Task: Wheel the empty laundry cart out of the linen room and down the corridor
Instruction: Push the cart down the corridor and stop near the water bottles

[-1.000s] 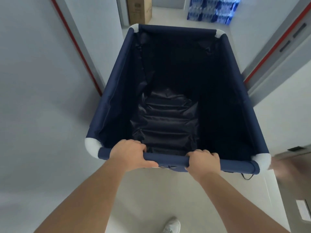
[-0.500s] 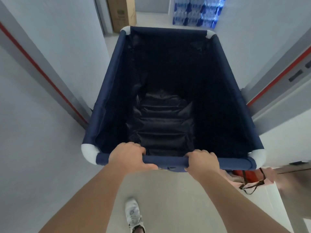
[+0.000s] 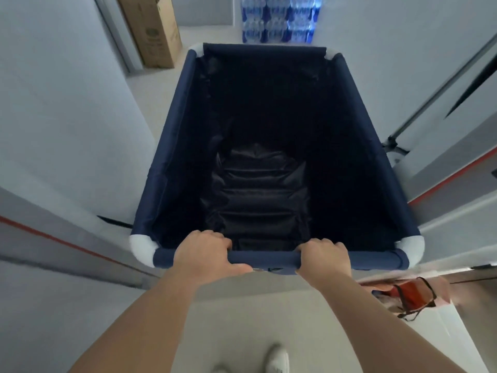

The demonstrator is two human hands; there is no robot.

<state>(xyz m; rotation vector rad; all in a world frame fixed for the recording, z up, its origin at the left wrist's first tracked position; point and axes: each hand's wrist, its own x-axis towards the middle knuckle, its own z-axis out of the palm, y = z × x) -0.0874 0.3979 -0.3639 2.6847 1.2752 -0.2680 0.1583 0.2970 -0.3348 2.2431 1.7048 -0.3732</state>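
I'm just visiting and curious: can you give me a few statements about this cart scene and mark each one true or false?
1. Both hands grip the near rail of the laundry cart. True: the left hand and the right hand are both wrapped around it.
2. The cart is full of towels. False: only its dark liner shows inside.
3. A cardboard box stands ahead on the left. True.
4. Packs of water bottles sit beyond the cart's far end. True.
5. The cart's fabric is red. False: it is navy blue with white corner pieces.
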